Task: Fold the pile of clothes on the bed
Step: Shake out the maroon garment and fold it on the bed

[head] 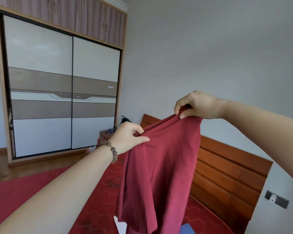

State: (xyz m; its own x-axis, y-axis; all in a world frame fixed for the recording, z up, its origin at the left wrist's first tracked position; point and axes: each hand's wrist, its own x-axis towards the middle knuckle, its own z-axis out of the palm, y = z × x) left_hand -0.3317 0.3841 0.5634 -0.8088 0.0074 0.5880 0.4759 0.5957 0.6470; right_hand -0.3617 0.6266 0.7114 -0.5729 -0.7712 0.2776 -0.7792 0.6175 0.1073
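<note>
Above the bed [98, 196], the left hand [125, 137] and right hand [198, 105] each pinch the dark red garment's [159, 174] top edge; level both hands so it hangs straight before laying it flat.

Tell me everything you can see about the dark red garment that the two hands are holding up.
The dark red garment looks like soft, thin knit cloth, plain and without print. It hangs unfolded in the air above the red bed cover, in loose vertical folds. Its top edge slants, higher on the right. The left hand pinches that edge at one end, and the right hand has a grip on the other end. Its lower hem runs out of the frame, so its full shape cannot be told.
</note>
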